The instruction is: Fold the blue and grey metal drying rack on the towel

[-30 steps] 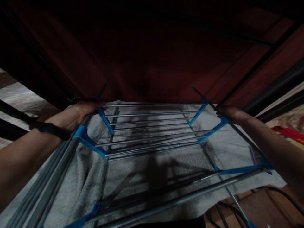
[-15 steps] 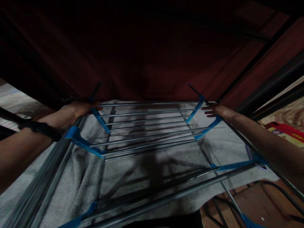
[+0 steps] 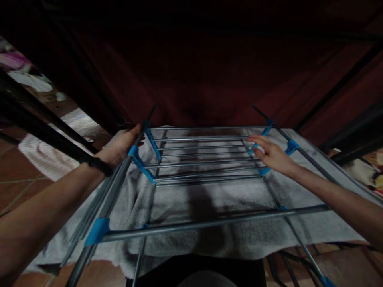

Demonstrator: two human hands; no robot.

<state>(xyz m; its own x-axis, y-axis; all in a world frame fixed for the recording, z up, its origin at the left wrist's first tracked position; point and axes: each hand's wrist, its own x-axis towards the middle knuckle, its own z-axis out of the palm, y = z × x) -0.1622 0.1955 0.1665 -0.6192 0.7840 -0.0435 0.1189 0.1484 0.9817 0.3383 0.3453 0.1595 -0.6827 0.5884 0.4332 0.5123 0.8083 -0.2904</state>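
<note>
Head view, rack: We see a folding clothes-drying rack of grey metal rods with blue plastic joints standing in front of us, its top tier level and reaching away toward a dark red wall.
Head view, towel: A pale grey terry towel is spread on the lower tier under the top rods; its edges hang over the near and side rails.
Head view, left hand: Our left hand rests on the rack's left side rail just beside a blue joint; the fingers curl around the rail, thumb up along it. A black band sits on that wrist.
Head view, right hand: Our right hand lies flat on the top rods near the right blue bracket, fingers spread and stretched out, gripping nothing.
Head view, surroundings: Reddish floor tiles show at the left.
</note>
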